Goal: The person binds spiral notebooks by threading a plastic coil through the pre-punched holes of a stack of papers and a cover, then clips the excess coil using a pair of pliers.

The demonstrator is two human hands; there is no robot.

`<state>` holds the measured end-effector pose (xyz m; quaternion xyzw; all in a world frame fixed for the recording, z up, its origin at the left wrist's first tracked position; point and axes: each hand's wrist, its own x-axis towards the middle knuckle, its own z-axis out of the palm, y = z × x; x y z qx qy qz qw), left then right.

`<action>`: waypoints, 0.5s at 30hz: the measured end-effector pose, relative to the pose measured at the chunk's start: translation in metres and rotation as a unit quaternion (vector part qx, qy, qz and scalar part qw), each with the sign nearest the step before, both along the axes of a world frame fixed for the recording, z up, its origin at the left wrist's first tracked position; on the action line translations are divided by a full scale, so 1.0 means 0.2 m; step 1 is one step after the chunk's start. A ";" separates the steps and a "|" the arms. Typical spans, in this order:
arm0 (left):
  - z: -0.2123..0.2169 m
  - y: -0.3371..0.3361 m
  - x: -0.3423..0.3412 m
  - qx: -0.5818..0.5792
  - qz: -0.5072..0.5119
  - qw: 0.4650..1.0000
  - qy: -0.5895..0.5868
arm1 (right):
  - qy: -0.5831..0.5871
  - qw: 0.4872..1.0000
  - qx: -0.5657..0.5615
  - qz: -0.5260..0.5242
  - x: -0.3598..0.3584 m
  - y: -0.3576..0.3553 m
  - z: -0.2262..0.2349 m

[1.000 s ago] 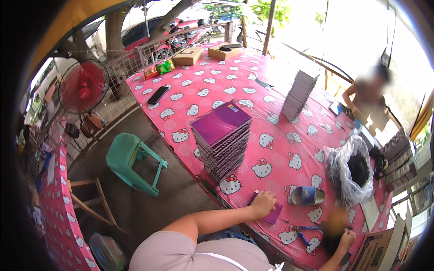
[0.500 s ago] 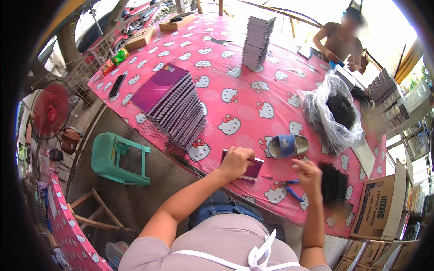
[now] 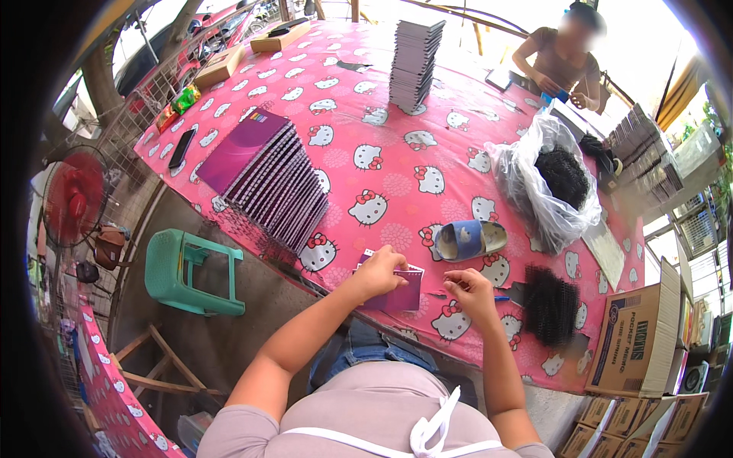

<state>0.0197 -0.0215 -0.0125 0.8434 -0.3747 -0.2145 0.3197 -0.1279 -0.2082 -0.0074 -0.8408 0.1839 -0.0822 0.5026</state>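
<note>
My left hand pinches the top edge of a small purple notebook that lies at the table's near edge. White inner pages with punched holes show along that edge. Just right of the notebook is my right hand, its thumb and fingertips pressed together; anything thin between them is too small to make out. Beside that hand, blue-handled pliers show only in part. Farther right lies a heap of black spiral binding coils. A blue slipper rests beyond my right hand.
Purple spiral notebooks form a leaning stack on the left, and another tall stack stands farther back. A clear plastic bag holds black coils. A cardboard box is at right, a green stool at left. Across the table sits a person.
My right hand has come left from above the pliers to beside the notebook, and now covers part of the pliers. My left hand stays on the notebook. The whole view has shifted slightly.
</note>
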 end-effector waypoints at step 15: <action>-0.10 0.03 -0.13 -0.032 -0.007 0.990 -0.135 | 0.020 0.996 -0.083 0.002 -0.01 0.04 -0.13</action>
